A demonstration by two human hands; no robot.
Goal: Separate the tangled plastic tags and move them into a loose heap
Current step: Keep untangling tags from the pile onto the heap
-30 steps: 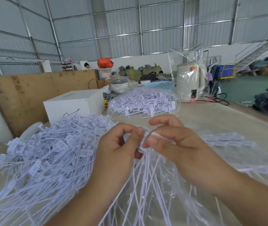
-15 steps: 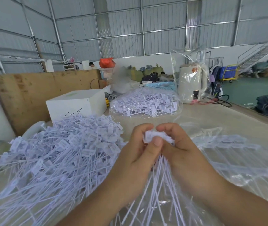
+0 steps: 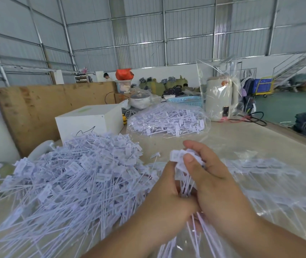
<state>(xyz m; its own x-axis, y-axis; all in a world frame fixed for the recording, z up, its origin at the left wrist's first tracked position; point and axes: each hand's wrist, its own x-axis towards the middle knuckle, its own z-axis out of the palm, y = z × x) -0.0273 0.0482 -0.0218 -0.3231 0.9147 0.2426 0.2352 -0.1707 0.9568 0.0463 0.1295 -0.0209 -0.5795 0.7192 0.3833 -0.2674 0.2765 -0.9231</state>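
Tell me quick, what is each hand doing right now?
Left hand: closed, gripping the bunch of plastic tags.
Right hand: closed, thumb and fingers pinching the heads of the same bunch.

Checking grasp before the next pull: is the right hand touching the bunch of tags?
Touching. The head view shows the right hand with thumb and fingers curled around the heads of the bunch of tags.

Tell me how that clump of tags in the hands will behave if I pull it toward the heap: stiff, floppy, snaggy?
The bundle of tags, gripped by left hand and right hand, probably flexes: its thin stems splay below the grip. Crossed stems likely snag. In the loose heap tags lie at every angle, so it will likely scatter when nudged.
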